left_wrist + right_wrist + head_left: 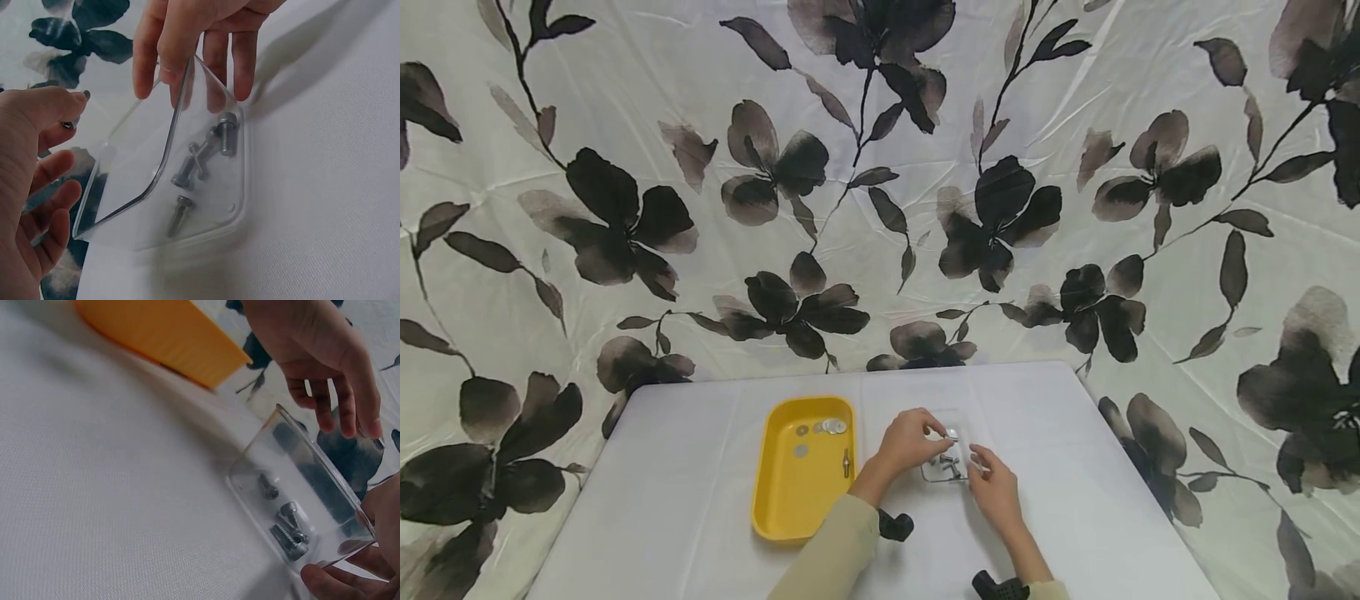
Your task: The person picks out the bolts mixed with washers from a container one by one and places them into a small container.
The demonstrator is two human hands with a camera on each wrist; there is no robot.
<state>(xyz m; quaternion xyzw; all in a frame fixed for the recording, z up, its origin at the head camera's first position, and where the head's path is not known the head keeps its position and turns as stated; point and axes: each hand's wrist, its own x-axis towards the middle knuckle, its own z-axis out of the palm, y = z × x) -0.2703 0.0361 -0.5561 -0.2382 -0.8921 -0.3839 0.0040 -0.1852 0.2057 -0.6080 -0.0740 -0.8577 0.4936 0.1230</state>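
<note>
A clear plastic box [925, 477] sits on the table with several metal bolts [228, 134] lying on its bottom. Thumb and fingers of my right hand [997, 490] grip the box at its right end, on both sides of the wall. Above the box's opposite side, my left hand [906, 440] pinches a small metal bolt [379, 443] between thumb and index finger; most of it is hidden by the fingertips. The other left fingers hang loosely curled, as the left wrist view shows.
To the left of the box stands a yellow tray [762, 492]. Several silver discs [833, 426] lie toward its far end, and a small metal fitting [846, 463] lies along its right wall. A white cloth covers the table [647, 500]; a floral curtain [880, 208] hangs behind it.
</note>
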